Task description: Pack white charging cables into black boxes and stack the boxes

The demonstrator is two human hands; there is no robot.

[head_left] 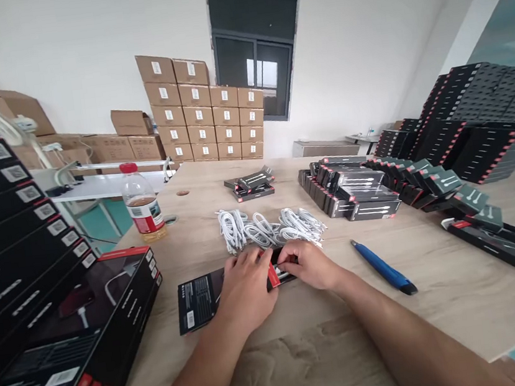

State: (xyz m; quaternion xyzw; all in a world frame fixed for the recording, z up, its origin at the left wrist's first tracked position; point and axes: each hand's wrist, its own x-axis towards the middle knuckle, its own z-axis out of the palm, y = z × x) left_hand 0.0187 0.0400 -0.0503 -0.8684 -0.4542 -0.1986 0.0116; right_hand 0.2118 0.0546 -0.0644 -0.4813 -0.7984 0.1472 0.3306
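Note:
A flat black and red box [198, 302] lies on the wooden table in front of me. My left hand [249, 287] presses over its middle, fingers closed on it, and covers much of it. At the box's right end my right hand [309, 264] is closed in a pinch. Something whitish shows at those fingertips, but my fingers hide most of it. Just beyond both hands, several coiled white cables [262, 230] lie in a row. To the right of my right hand rests a blue pen-shaped tool [383, 267] with a black end.
Tall stacks of black boxes [131, 315] rise at the left, beside a bottle [143, 207] with a red cap. Small packaged boxes [348, 189] sit at the back right, and more black boxes [488, 121] are piled behind. Cartons [198, 112] stand against the wall.

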